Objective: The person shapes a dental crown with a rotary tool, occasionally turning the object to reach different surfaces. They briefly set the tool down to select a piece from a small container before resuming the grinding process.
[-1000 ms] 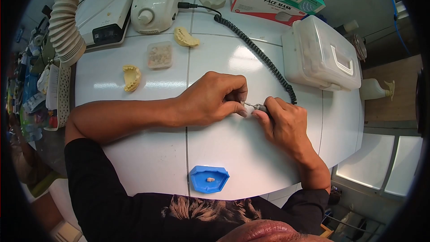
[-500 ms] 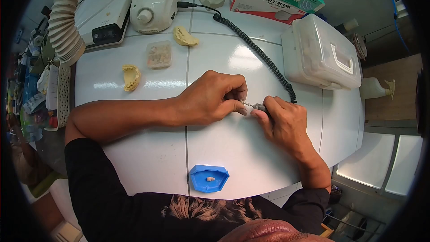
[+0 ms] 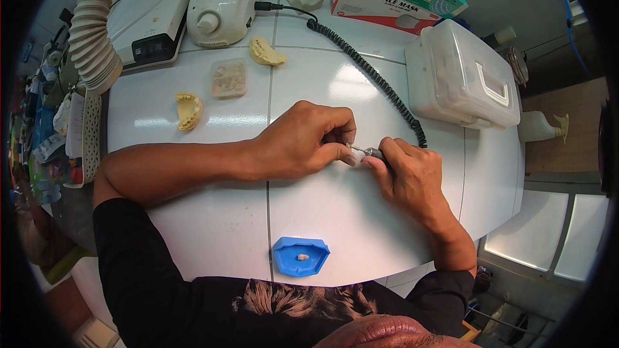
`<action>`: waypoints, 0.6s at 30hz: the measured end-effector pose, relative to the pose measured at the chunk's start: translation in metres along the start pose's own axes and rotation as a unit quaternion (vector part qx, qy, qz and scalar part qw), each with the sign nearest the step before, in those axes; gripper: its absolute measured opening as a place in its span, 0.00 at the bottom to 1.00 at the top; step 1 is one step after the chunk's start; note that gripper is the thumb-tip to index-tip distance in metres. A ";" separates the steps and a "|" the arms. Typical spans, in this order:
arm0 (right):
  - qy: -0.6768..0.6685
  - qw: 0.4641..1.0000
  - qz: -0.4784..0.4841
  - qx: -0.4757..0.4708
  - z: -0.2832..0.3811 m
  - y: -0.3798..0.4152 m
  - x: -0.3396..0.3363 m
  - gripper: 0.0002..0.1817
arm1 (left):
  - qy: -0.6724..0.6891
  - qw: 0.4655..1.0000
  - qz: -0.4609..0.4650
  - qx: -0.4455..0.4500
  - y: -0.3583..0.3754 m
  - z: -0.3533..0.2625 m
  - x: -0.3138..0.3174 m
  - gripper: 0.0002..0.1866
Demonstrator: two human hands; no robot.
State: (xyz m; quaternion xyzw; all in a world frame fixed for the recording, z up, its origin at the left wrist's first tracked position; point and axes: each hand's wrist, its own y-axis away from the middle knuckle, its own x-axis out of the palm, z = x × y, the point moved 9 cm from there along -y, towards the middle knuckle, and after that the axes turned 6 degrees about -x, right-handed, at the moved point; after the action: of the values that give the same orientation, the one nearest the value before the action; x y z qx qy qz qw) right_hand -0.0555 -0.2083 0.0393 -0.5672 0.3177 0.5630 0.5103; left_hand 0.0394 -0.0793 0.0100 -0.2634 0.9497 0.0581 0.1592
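My right hand (image 3: pixel 411 171) grips a dental rotary handpiece (image 3: pixel 374 153), its thin bur pointing left. Opposite it, my left hand (image 3: pixel 316 138) is closed in a pinch, thumb against fingers, and the bur's tip reaches right to those fingertips. What sits in the pinch is mostly hidden, and I cannot tell its kind. Below both hands, near my chest, lies a blue tray (image 3: pixel 284 264) with a small pinkish-white tooth-like piece (image 3: pixel 302 257) in it.
Yellow plaster dental models (image 3: pixel 189 111) and a clear box of small pieces (image 3: pixel 229 78) lie at upper left. Behind them stands a white micromotor unit (image 3: pixel 222 6), its coiled cord (image 3: pixel 367 67) running right. A lidded plastic case (image 3: pixel 451 77) and mask boxes (image 3: pixel 393 0) are at upper right.
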 end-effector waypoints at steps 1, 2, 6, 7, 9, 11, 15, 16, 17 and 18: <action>0.000 1.000 0.000 0.002 0.000 0.000 0.000 0.22 | 0.002 1.000 0.001 -0.002 0.000 0.000 0.000 0.16; -0.002 1.000 0.000 0.005 -0.001 0.000 0.000 0.22 | 0.001 1.000 0.000 0.000 0.000 0.000 -0.001 0.16; 0.000 1.000 0.001 0.008 -0.001 0.000 0.000 0.22 | 0.000 1.000 -0.005 0.008 0.001 -0.002 -0.001 0.16; 0.002 1.000 0.001 0.006 -0.001 0.000 0.000 0.22 | -0.001 1.000 -0.006 0.009 0.001 -0.002 -0.002 0.16; -0.002 1.000 0.006 -0.002 0.000 0.001 0.001 0.22 | 0.000 1.000 -0.005 0.004 0.001 -0.001 -0.001 0.16; -0.001 1.000 0.007 -0.001 0.000 0.001 0.001 0.22 | 0.004 1.000 -0.004 0.001 0.000 0.000 -0.001 0.17; 0.000 1.000 0.002 0.000 0.001 0.000 0.001 0.22 | 0.004 1.000 -0.004 0.001 0.000 0.001 -0.001 0.16; -0.002 1.000 0.001 -0.004 0.001 0.000 0.001 0.22 | 0.002 1.000 -0.004 0.003 0.000 0.000 -0.001 0.16; 0.002 1.000 0.003 -0.002 0.001 0.000 0.000 0.22 | 0.001 1.000 -0.004 0.004 0.000 0.000 -0.001 0.16; 0.005 1.000 0.005 0.000 0.001 0.000 0.000 0.22 | 0.000 1.000 -0.003 0.004 0.000 -0.001 -0.001 0.16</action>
State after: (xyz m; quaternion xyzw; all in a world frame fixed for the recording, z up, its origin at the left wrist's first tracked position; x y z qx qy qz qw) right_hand -0.0555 -0.2074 0.0392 -0.5683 0.3227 0.5626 0.5063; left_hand 0.0397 -0.0790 0.0107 -0.2656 0.9491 0.0541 0.1602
